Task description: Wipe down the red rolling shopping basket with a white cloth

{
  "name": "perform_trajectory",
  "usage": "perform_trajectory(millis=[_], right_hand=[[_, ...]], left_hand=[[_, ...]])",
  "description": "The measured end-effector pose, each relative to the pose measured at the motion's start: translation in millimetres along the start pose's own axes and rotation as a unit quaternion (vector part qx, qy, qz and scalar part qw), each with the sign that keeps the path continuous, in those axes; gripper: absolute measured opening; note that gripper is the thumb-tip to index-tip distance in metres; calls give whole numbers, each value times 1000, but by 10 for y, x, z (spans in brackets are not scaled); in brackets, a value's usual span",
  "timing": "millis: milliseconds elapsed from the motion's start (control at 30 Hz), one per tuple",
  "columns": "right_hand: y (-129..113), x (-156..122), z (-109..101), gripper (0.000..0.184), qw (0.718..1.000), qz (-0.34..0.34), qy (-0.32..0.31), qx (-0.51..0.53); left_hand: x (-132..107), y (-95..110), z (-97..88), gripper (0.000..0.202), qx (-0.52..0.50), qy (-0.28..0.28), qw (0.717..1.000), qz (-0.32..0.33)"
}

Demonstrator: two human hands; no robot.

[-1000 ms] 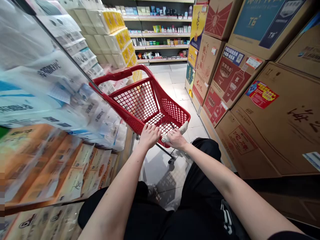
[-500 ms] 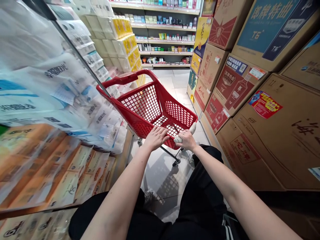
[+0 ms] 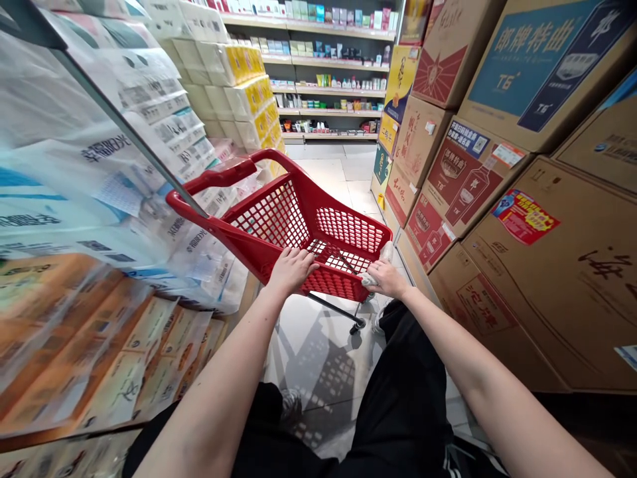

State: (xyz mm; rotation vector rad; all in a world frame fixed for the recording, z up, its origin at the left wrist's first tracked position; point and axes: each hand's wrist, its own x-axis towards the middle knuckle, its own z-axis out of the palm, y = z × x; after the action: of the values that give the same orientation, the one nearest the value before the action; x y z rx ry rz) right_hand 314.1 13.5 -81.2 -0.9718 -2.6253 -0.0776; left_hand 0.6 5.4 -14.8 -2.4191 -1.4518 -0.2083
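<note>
A red plastic shopping cart (image 3: 298, 212) stands on the tiled aisle floor in front of me, its basket holding nothing I can see. My left hand (image 3: 291, 269) rests on the near rim of the basket, fingers curled over the edge. My right hand (image 3: 385, 279) grips the near right corner of the rim and also holds a crumpled whitish cloth (image 3: 381, 260) against it. The cart's red handle (image 3: 223, 176) sticks out on its far left side.
Wrapped tissue and paper-roll packs (image 3: 99, 199) fill the shelves on the left. Stacked cardboard cartons (image 3: 522, 199) wall the right side. The narrow tiled aisle (image 3: 343, 176) runs ahead to shelves of small goods (image 3: 328, 86). My dark trousers and a shoe show below.
The cart has rolled a little forward and swung, its handle end now further left. Both hands stay on the near rim; the view has shifted forward along the aisle.
</note>
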Motion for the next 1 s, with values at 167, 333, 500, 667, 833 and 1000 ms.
perform_trajectory(millis=[167, 333, 500, 667, 833, 1000], right_hand=[[-4, -20, -36, 32, 999, -5, -28, -41], [-116, -44, 18, 26, 996, 60, 4, -64], [-401, 178, 94, 35, 976, 193, 63, -84], [-736, 629, 124, 38, 969, 216, 63, -104], [-635, 591, 94, 20, 987, 118, 32, -108], [-300, 301, 19, 16, 988, 112, 1, -110]], left_hand=[[26, 107, -4, 41, 9, 8, 1000, 2], [41, 183, 12, 40, 5, 17, 1000, -8], [53, 290, -15, 37, -6, 17, 999, -29], [53, 445, -36, 37, -5, 21, 999, -45], [-75, 283, -92, 37, -2, 10, 1000, -10], [-413, -337, -321, 36, 53, 39, 998, -17]])
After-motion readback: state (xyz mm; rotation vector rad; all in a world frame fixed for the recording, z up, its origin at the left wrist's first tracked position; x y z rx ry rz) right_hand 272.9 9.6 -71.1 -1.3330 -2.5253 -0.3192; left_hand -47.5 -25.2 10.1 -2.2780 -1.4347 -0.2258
